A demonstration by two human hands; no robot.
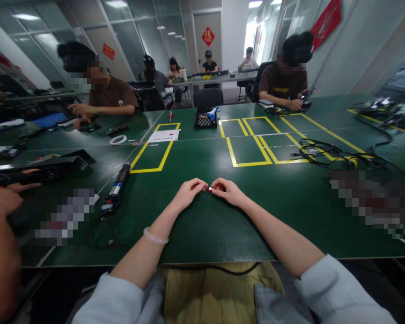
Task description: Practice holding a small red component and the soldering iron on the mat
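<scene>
My left hand [191, 192] and my right hand [228, 191] meet over the green table [202, 229], fingertips almost touching. Between them is a small red and white piece [210, 189], too small to name. The fingers of my right hand are pinched on it. Those of my left hand are pinched together at its left side; what they hold, if anything, is hidden. A pale bracelet [155, 236] circles my left wrist. To the left of my hands lies an electric screwdriver [115, 191] with a black and silver body and a cable.
Yellow tape outlines [251, 164] mark the tabletop ahead. Beyond stand a black tray [200, 121] holding a blue item and a red screwdriver [170, 116]. Black cables [319, 153] lie at right. A co-worker's arm [2, 216] reaches in at left; two people sit opposite.
</scene>
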